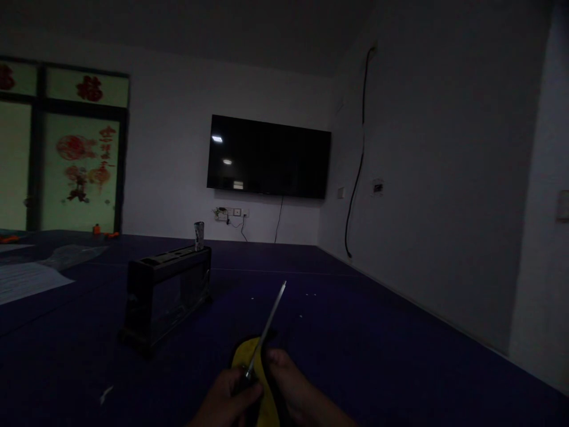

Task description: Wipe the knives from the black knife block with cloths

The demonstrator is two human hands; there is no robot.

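At the bottom middle, my left hand (229, 397) is closed round the dark handle of a screwdriver (272, 319). Its long metal shaft points up and away to the right. Beside it my right hand (291, 382) grips the edge of a yellow piece with dark edging (244, 352), rounded at the top. The screwdriver shaft crosses in front of this piece, and the hands hide its lower part. Dim light makes it hard to tell what the yellow piece is. Ahead to the left, a black box-like frame (171, 290) stands upright on the dark blue table (338, 356).
A small patterned cylinder (199, 236) stands at the black frame's far end. White paper sheets (31, 281) and clear plastic film (73, 257) lie at left, with orange items (111, 235) farther back. A wall (444, 207) borders the table at right. White scraps dot the surface.
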